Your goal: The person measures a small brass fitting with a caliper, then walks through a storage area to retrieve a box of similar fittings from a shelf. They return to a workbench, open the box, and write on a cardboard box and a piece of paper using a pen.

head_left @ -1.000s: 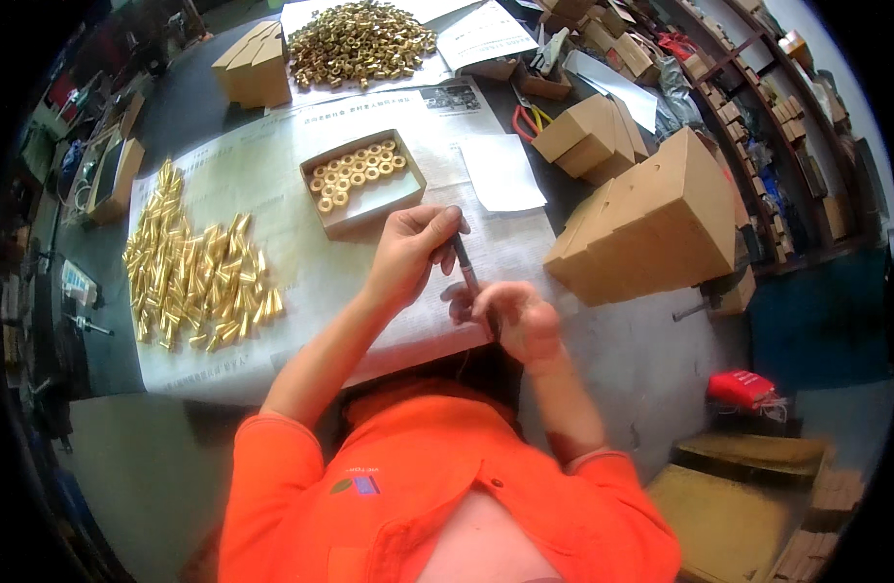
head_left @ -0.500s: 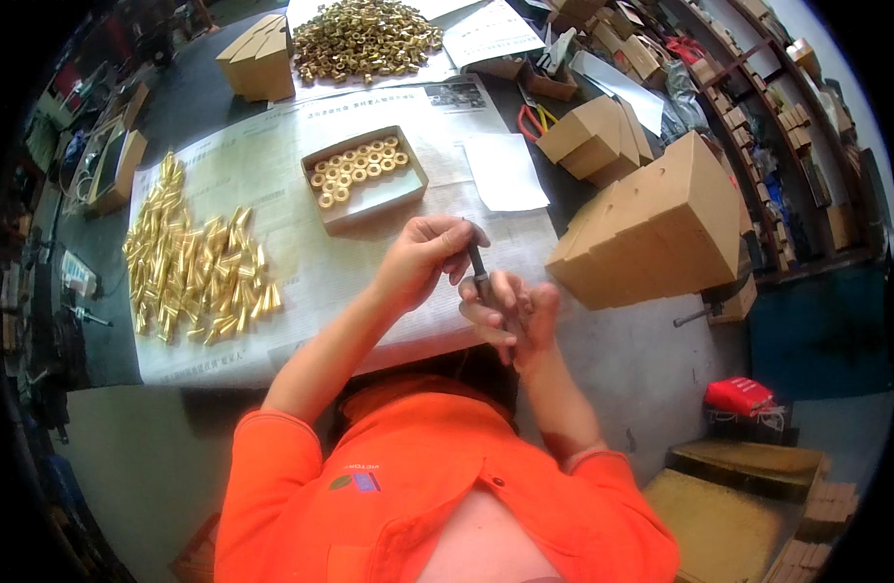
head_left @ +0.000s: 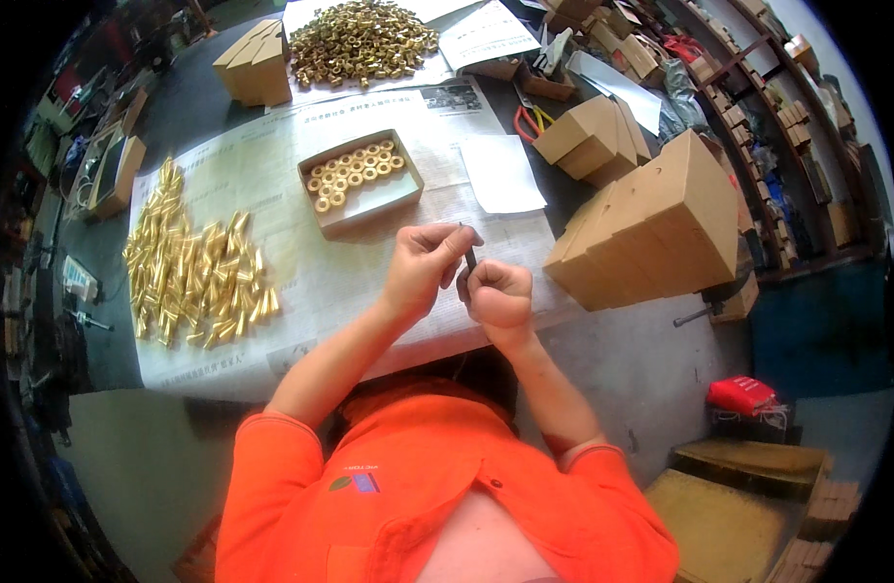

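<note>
Above the table's near edge, my left hand (head_left: 426,267) has its thumb and fingers pinched at the upper end of a slim dark rod (head_left: 470,260). Whether a small part also sits between those fingertips is hidden. My right hand (head_left: 500,294) is closed in a fist around the rod's lower part, just right of and a little nearer than the left. Beyond both hands, an open cardboard box (head_left: 374,206) holds rows of brass ring-shaped parts (head_left: 355,175). A heap of tapered brass pieces (head_left: 199,277) lies on the newspaper to the left.
Newspaper sheets (head_left: 292,214) cover the table. A pile of brass nut-like fittings (head_left: 364,44) lies at the back. White paper (head_left: 502,173), red-handled pliers (head_left: 528,121) and stacked cardboard boxes (head_left: 651,228) are on the right. Another box stack (head_left: 253,63) stands at back left.
My right hand's fingers, loosely spread along the rod before, have curled into a fist around it and moved slightly left. My left hand keeps its pinch at the top.
</note>
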`<state>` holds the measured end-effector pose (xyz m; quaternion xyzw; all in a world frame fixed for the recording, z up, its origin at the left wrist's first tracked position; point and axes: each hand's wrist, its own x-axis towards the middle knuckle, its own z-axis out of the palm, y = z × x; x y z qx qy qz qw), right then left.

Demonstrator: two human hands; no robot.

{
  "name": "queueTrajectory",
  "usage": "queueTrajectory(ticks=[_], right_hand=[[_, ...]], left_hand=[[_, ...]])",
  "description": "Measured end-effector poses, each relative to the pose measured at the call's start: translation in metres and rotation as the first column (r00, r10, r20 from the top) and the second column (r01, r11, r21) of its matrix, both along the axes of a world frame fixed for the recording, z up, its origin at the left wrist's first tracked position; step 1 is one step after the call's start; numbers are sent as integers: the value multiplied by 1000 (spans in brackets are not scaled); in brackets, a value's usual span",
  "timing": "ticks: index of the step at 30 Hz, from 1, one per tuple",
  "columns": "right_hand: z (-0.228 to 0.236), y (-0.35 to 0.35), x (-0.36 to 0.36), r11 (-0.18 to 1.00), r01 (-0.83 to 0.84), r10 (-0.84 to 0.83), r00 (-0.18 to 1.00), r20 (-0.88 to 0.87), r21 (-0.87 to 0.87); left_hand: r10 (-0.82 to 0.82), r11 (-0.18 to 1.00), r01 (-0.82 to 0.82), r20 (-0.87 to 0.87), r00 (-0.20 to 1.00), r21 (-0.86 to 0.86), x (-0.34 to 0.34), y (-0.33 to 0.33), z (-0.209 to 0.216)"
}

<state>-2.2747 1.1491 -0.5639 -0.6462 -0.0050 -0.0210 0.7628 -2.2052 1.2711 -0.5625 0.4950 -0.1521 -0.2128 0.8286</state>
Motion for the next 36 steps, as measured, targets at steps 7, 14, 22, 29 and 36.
queueTrajectory(ticks=[7, 14, 22, 29, 36], right_hand=[[6, -16, 2, 391, -361, 513, 849, 125, 847], [-2, -16, 6, 494, -250, 451, 892, 0, 833], [2, -3, 1, 803, 6, 191, 944, -268, 595], [-11, 2, 9, 996, 25, -8, 982, -190, 90], [-28, -10, 17, 926, 51, -15, 995, 100, -373]], left_hand=[[-308, 934, 264, -167, 936, -242, 0, 1, -3], [-264, 952, 218, -214, 940, -217, 2, -1, -15], [-98, 995, 95, -156, 983, -23, -6, -9, -20], [37, 999, -35, -111, 993, 18, -8, -11, -26], [87, 988, -72, -109, 990, 138, 2, -13, -25]])
